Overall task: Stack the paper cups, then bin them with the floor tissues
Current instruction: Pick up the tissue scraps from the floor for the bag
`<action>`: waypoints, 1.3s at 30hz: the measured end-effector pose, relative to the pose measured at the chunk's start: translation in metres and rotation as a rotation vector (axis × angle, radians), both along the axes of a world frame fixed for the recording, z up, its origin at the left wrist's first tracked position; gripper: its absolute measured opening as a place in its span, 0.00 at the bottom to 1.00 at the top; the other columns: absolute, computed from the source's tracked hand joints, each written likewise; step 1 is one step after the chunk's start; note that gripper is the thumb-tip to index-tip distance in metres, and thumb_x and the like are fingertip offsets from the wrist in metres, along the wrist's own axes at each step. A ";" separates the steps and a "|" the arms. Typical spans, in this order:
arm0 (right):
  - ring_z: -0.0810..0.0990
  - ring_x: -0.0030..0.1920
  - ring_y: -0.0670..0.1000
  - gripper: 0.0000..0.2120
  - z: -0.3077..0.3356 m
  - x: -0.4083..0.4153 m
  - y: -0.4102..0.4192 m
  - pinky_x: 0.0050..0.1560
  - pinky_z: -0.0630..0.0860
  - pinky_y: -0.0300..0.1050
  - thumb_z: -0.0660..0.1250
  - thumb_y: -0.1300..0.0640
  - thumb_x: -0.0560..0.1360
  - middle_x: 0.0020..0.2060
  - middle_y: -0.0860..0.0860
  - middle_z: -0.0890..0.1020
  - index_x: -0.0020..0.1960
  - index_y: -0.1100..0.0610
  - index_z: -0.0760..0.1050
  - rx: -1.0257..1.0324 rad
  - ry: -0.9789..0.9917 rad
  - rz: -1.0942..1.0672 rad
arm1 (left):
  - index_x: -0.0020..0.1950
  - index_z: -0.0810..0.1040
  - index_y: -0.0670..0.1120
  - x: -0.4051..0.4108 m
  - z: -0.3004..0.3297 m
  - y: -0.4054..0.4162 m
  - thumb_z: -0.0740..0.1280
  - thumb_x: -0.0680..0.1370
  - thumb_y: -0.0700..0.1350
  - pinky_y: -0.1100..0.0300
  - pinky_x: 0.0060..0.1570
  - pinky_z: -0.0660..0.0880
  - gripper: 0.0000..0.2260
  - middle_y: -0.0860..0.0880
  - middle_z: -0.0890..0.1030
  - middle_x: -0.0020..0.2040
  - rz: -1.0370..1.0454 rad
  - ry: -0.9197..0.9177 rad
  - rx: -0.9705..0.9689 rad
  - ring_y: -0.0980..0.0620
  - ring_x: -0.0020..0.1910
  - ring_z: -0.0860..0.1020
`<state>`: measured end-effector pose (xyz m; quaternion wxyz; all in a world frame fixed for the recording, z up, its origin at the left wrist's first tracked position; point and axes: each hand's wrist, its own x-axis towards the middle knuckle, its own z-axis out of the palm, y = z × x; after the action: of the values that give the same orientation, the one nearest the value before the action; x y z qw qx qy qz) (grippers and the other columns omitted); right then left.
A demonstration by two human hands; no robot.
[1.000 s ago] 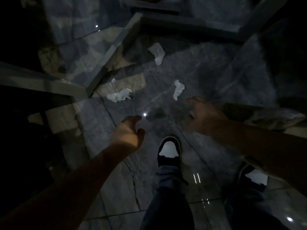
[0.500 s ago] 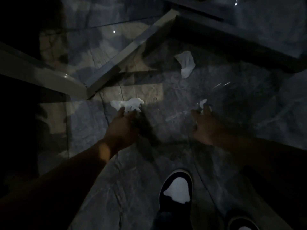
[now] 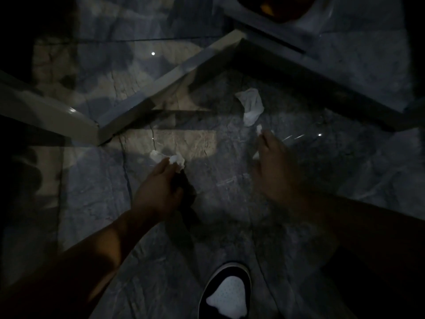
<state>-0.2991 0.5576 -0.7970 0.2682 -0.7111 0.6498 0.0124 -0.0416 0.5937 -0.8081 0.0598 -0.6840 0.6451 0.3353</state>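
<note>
The scene is dim. My left hand (image 3: 158, 187) is closed on a crumpled white tissue (image 3: 167, 158) low over the grey marble floor (image 3: 92, 203). My right hand (image 3: 273, 171) holds a second white tissue (image 3: 259, 129); only small bits of it show past the fingers. A third crumpled tissue (image 3: 250, 107) lies loose on the floor just beyond my right hand. No paper cups are in view.
Pale table legs or frame bars (image 3: 170, 77) run diagonally across the floor at the upper left and upper right. My black-and-white shoe (image 3: 226, 293) stands at the bottom middle. A round dark object (image 3: 276, 8) shows at the top right edge.
Both hands reached down from above the floor and closed on a tissue each. The right hand has moved up toward the third tissue.
</note>
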 end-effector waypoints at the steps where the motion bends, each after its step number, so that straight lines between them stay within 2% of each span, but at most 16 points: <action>1: 0.58 0.76 0.61 0.29 0.000 0.000 -0.010 0.75 0.61 0.55 0.61 0.60 0.77 0.77 0.62 0.60 0.75 0.66 0.58 -0.073 -0.026 0.020 | 0.78 0.63 0.45 -0.001 0.003 0.004 0.69 0.77 0.43 0.54 0.67 0.69 0.30 0.44 0.61 0.80 0.028 0.015 -0.004 0.42 0.72 0.69; 3: 0.58 0.76 0.63 0.29 -0.004 0.002 -0.032 0.75 0.60 0.58 0.62 0.60 0.76 0.76 0.62 0.61 0.74 0.67 0.60 -0.108 -0.085 0.044 | 0.76 0.67 0.45 -0.004 0.010 0.014 0.69 0.78 0.43 0.56 0.65 0.69 0.27 0.44 0.64 0.78 0.081 0.052 -0.016 0.43 0.71 0.71; 5: 0.51 0.78 0.61 0.33 -0.013 0.005 -0.053 0.76 0.55 0.59 0.62 0.55 0.76 0.79 0.54 0.55 0.78 0.59 0.54 0.035 -0.100 0.028 | 0.73 0.71 0.44 -0.008 0.017 0.028 0.70 0.77 0.40 0.63 0.64 0.63 0.25 0.43 0.69 0.76 0.135 0.099 -0.069 0.44 0.72 0.70; 7: 0.49 0.78 0.62 0.33 -0.024 0.010 -0.064 0.76 0.55 0.62 0.59 0.51 0.77 0.79 0.51 0.53 0.78 0.54 0.52 0.135 -0.063 0.031 | 0.70 0.75 0.43 -0.012 0.025 0.045 0.72 0.76 0.39 0.66 0.65 0.60 0.22 0.43 0.73 0.73 0.221 0.151 -0.107 0.51 0.71 0.69; 9: 0.51 0.77 0.60 0.32 -0.028 0.014 -0.066 0.74 0.56 0.62 0.59 0.50 0.77 0.79 0.50 0.53 0.78 0.55 0.54 0.167 -0.020 0.051 | 0.69 0.76 0.43 -0.014 0.032 0.062 0.72 0.75 0.38 0.61 0.67 0.64 0.22 0.44 0.73 0.72 0.304 0.198 -0.087 0.56 0.68 0.67; 12: 0.59 0.76 0.60 0.28 -0.021 0.019 -0.061 0.75 0.58 0.55 0.59 0.57 0.78 0.77 0.58 0.59 0.75 0.65 0.59 0.163 -0.083 0.097 | 0.70 0.76 0.43 -0.012 0.042 0.079 0.71 0.76 0.38 0.48 0.69 0.71 0.22 0.45 0.72 0.73 0.322 0.202 -0.011 0.49 0.73 0.69; 15: 0.61 0.74 0.63 0.23 -0.005 0.017 -0.044 0.74 0.58 0.54 0.59 0.62 0.79 0.74 0.64 0.63 0.72 0.69 0.63 0.197 -0.092 0.068 | 0.70 0.75 0.44 -0.015 0.060 0.088 0.69 0.77 0.38 0.46 0.69 0.71 0.21 0.53 0.71 0.70 0.374 0.232 -0.009 0.48 0.71 0.71; 19: 0.57 0.76 0.62 0.24 0.028 0.011 -0.007 0.76 0.55 0.55 0.57 0.63 0.80 0.77 0.62 0.58 0.74 0.67 0.58 0.251 -0.104 0.085 | 0.70 0.75 0.47 -0.025 0.092 0.096 0.68 0.78 0.41 0.47 0.68 0.73 0.19 0.48 0.75 0.70 0.473 0.265 0.029 0.49 0.66 0.75; 23: 0.56 0.77 0.58 0.26 0.070 0.000 0.031 0.75 0.53 0.49 0.56 0.59 0.81 0.78 0.58 0.56 0.76 0.66 0.56 0.195 -0.092 0.146 | 0.66 0.78 0.41 -0.047 0.133 0.103 0.68 0.79 0.38 0.45 0.64 0.76 0.15 0.42 0.82 0.60 0.731 0.435 0.088 0.44 0.59 0.81; 25: 0.57 0.77 0.56 0.27 0.094 -0.009 0.048 0.74 0.55 0.47 0.57 0.58 0.80 0.78 0.55 0.56 0.76 0.65 0.57 0.159 -0.100 0.161 | 0.63 0.80 0.41 -0.061 0.155 0.107 0.66 0.81 0.39 0.49 0.62 0.77 0.12 0.44 0.83 0.58 0.802 0.517 0.105 0.46 0.58 0.81; 28: 0.56 0.77 0.56 0.28 0.129 -0.022 0.069 0.73 0.54 0.42 0.58 0.59 0.79 0.79 0.56 0.54 0.76 0.66 0.56 0.140 -0.120 0.169 | 0.54 0.83 0.48 -0.083 0.191 0.108 0.65 0.81 0.45 0.57 0.52 0.78 0.07 0.51 0.85 0.52 0.982 0.652 0.198 0.53 0.51 0.82; 30: 0.57 0.77 0.56 0.28 0.152 -0.031 0.081 0.74 0.55 0.42 0.58 0.61 0.78 0.79 0.55 0.54 0.76 0.66 0.57 0.156 -0.166 0.133 | 0.50 0.84 0.48 -0.095 0.212 0.108 0.66 0.80 0.47 0.58 0.48 0.79 0.07 0.49 0.87 0.47 1.125 0.704 0.253 0.51 0.49 0.84; 32: 0.56 0.78 0.55 0.27 0.176 -0.039 0.092 0.76 0.57 0.44 0.58 0.61 0.79 0.79 0.55 0.55 0.76 0.65 0.57 0.167 -0.223 0.076 | 0.53 0.85 0.44 -0.105 0.231 0.109 0.66 0.80 0.48 0.55 0.49 0.81 0.11 0.45 0.88 0.48 1.202 0.757 0.295 0.47 0.50 0.85; 35: 0.59 0.77 0.56 0.26 0.210 -0.050 0.107 0.73 0.54 0.40 0.58 0.63 0.79 0.78 0.57 0.58 0.75 0.65 0.58 0.132 -0.276 0.018 | 0.57 0.83 0.37 -0.113 0.257 0.111 0.65 0.80 0.45 0.56 0.51 0.83 0.14 0.40 0.87 0.52 1.196 0.881 0.366 0.46 0.52 0.86; 37: 0.60 0.76 0.55 0.25 0.231 -0.054 0.116 0.73 0.54 0.38 0.58 0.64 0.79 0.77 0.57 0.59 0.75 0.65 0.59 0.118 -0.306 -0.030 | 0.53 0.83 0.35 -0.117 0.271 0.112 0.65 0.80 0.40 0.55 0.54 0.82 0.10 0.39 0.87 0.52 1.198 0.973 0.397 0.44 0.55 0.85; 39: 0.61 0.76 0.53 0.24 0.249 -0.056 0.124 0.73 0.55 0.38 0.57 0.64 0.79 0.77 0.57 0.60 0.75 0.65 0.61 0.111 -0.362 -0.102 | 0.50 0.84 0.35 -0.120 0.280 0.114 0.67 0.78 0.36 0.54 0.53 0.83 0.07 0.40 0.87 0.50 1.252 0.979 0.395 0.43 0.55 0.85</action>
<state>-0.3554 0.6813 -0.5482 0.4199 -0.6519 0.6245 -0.0933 -0.1618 0.7073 -0.5277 -0.3074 -0.6704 0.0259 0.6749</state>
